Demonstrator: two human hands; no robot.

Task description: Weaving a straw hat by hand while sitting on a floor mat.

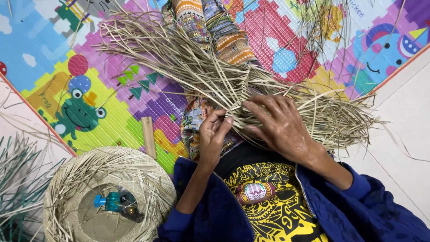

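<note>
— What's closest?
— A round woven basket on the floor, a teal bottle inside.

— And the hands?
— The left hand pinches a strand; the right hand lies spread flat on the dried straw bundle across the lap.

— Beyond?
— A colourful cartoon play mat with a frog, pale floor alongside.

Left hand fingers curled, seemingly pinching; right hand palm-down, fingers spread.

A bright cartoon play mat is covering the floor; pale bare floor is showing beyond its orange edges on both sides, evenly lit
</note>
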